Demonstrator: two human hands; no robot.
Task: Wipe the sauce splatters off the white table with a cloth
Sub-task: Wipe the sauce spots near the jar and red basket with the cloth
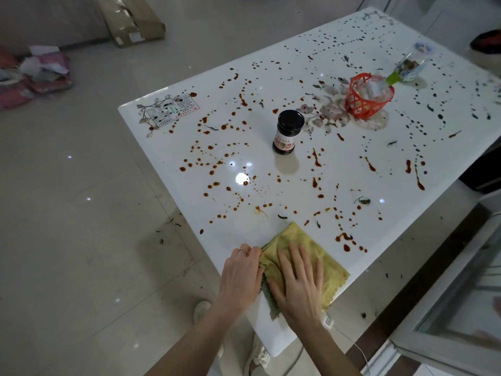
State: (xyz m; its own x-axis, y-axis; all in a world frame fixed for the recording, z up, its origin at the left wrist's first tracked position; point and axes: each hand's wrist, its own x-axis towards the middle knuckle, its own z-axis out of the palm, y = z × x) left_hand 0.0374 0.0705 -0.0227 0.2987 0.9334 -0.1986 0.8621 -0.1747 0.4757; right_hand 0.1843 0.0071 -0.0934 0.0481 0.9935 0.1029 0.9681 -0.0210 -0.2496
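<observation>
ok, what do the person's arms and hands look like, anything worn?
Both forearms bare; no sleeves, gloves or watch in view. The left hand wears a thin ring on one finger; the right hand wears nothing visible.

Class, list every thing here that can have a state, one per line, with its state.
yellow cloth: spread flat on the table's near corner.
right hand: flat, pressing the cloth.
left hand: fingers curled on the cloth's left edge.
white table: spattered with sauce, unwiped.
dark jar: upright, lid on.
red basket: upright, not empty.
</observation>
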